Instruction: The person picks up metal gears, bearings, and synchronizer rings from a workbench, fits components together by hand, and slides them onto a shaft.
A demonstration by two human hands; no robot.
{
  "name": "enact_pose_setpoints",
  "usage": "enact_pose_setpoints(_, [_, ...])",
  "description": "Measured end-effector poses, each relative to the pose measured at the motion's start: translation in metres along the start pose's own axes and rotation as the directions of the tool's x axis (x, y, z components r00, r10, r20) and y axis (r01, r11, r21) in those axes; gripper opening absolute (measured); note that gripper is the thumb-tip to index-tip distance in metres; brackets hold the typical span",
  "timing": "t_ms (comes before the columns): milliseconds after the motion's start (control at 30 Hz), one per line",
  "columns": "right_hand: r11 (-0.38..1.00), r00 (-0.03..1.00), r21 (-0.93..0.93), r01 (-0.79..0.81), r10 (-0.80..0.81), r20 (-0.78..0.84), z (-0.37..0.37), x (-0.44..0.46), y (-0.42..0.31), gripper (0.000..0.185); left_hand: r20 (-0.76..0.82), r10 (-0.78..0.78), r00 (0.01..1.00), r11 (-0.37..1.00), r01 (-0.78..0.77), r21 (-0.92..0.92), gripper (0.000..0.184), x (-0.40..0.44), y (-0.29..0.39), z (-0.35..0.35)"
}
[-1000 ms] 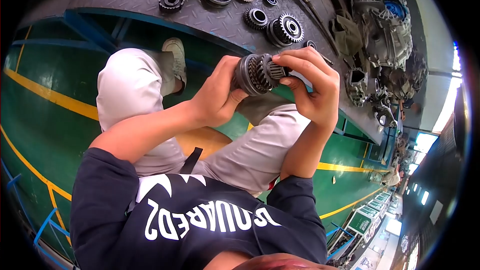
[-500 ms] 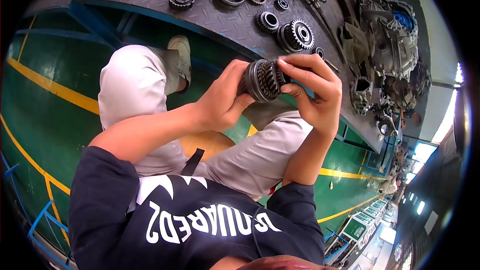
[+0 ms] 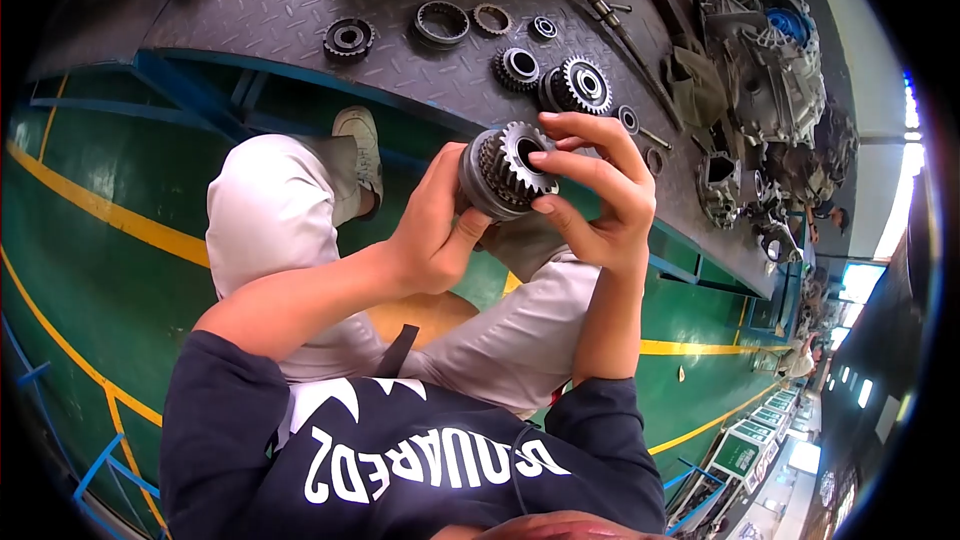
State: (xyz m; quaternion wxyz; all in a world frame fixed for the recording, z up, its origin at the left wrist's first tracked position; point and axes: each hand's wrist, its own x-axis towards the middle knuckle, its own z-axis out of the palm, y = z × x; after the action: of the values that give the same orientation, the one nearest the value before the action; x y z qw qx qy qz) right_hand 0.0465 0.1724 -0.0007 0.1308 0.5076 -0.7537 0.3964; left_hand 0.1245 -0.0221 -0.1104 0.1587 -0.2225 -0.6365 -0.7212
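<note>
A gear assembly (image 3: 486, 180), a toothed gear stacked against a wider grooved ring, is held over my lap near the bench edge. My left hand (image 3: 432, 230) wraps round the ring side, thumb below and fingers behind. On the toothed side, my right hand (image 3: 605, 190) pinches the gear: the index fingertip lies by the bore and the thumb at the lower rim, with the other fingers raised. The open bore faces right and up toward me.
On the steel bench (image 3: 250, 30) lie a hub gear (image 3: 349, 39), a sleeve ring (image 3: 441, 24), a thin ring (image 3: 492, 19), a bearing (image 3: 544, 27), a small gear (image 3: 516, 69) and a larger gear (image 3: 584, 85). A shaft (image 3: 630, 45) and a gearbox housing (image 3: 770, 80) stand further right.
The gear assembly has tilted so its toothed face and bore turn toward me. My right fingers have loosened and spread over that face. The view has shifted slightly.
</note>
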Motion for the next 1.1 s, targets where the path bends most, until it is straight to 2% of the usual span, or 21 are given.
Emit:
enact_pose_setpoints(133, [0.994,0.994,0.095,-0.051,0.059,-0.088,0.006,0.001,0.0,0.049,-0.011,-0.024,1.0,0.994,0.022,-0.108,0.039,0.004,0.007,0.002])
enact_pose_setpoints(200, [0.996,0.994,0.04,-0.076,0.079,-0.077,0.001,-0.002,0.01,0.061,0.015,-0.061,0.998,0.985,0.062,-0.159,0.039,0.006,0.015,-0.001])
enact_pose_setpoints(267, [0.976,0.982,0.183,-0.117,0.141,-0.127,0.007,-0.006,0.014,0.072,0.016,-0.104,0.994,0.978,0.105,-0.179,0.039,0.011,0.021,-0.003])
enact_pose_setpoints(300, [0.978,0.99,0.183,-0.098,0.115,-0.087,0.01,-0.002,0.01,0.081,0.017,-0.129,0.991,0.974,0.13,-0.186,0.041,0.013,0.023,-0.002])
enact_pose_setpoints(333, [0.996,0.999,0.081,-0.033,0.034,-0.004,0.012,0.006,0.002,0.083,0.017,-0.155,0.988,0.969,0.155,-0.194,0.042,0.015,0.025,-0.002])
enact_pose_setpoints(367, [0.99,0.998,0.128,-0.066,0.067,0.001,0.02,0.008,-0.002,0.083,0.014,-0.169,0.985,0.965,0.169,-0.199,0.046,0.015,0.023,0.0])
enact_pose_setpoints(433, [0.985,0.997,0.158,-0.075,0.077,-0.006,0.026,0.011,-0.002,0.084,0.027,-0.366,0.93,0.855,0.348,-0.385,0.043,0.014,0.025,0.001])
enact_pose_setpoints(467, [0.962,0.987,0.232,-0.141,0.156,-0.044,0.029,0.011,0.001,0.078,0.048,-0.416,0.908,0.796,0.389,-0.464,0.042,0.015,0.024,-0.001])
enact_pose_setpoints(533, [0.94,0.97,0.243,-0.241,0.244,0.016,0.032,0.007,0.017,0.071,0.101,-0.509,0.855,0.647,0.457,-0.61,0.042,0.023,0.019,-0.008])
enact_pose_setpoints(600, [0.891,0.934,0.28,-0.357,0.346,0.089,0.037,0.009,0.028,0.059,0.125,-0.605,0.786,0.559,0.531,-0.637,0.038,0.031,0.018,-0.015])
enact_pose_setpoints(700, [0.979,0.971,0.039,-0.199,0.203,-0.126,0.056,0.007,0.049,0.058,0.175,-0.671,0.72,0.471,0.596,-0.651,0.032,0.042,0.015,-0.025])
enact_pose_setpoints(800, [0.958,0.955,0.063,-0.281,0.285,-0.077,0.063,0.009,0.06,0.054,0.146,-0.765,0.627,0.428,0.665,-0.612,0.033,0.054,0.022,-0.03])
enact_pose_setpoints(867, [0.952,0.95,0.058,-0.302,0.306,-0.067,0.075,0.009,0.068,0.053,0.274,-0.751,0.601,0.256,0.647,-0.718,0.037,0.055,0.008,-0.049])
enact_pose_setpoints(967, [0.943,0.943,0.089,-0.321,0.327,-0.064,0.084,0.015,0.082,0.051,0.351,-0.772,0.529,0.059,0.61,-0.79,0.047,0.069,0.018,-0.059])
enact_pose_setpoints(1000, [0.939,0.94,0.108,-0.327,0.335,-0.065,0.086,0.017,0.084,0.051,0.42,-0.716,0.557,-0.033,0.574,-0.818,0.051,0.073,0.017,-0.062])
enact_pose_setpoints(1067, [0.904,0.914,0.189,-0.384,0.401,-0.058,0.088,0.02,0.088,0.049,0.471,-0.708,0.526,-0.195,0.495,-0.847,0.055,0.081,0.017,-0.068])
enact_pose_setpoints(1100, [0.873,0.895,0.247,-0.42,0.444,-0.049,0.087,0.02,0.088,0.048,0.489,-0.684,0.542,-0.236,0.47,-0.851,0.06,0.086,0.018,-0.069])
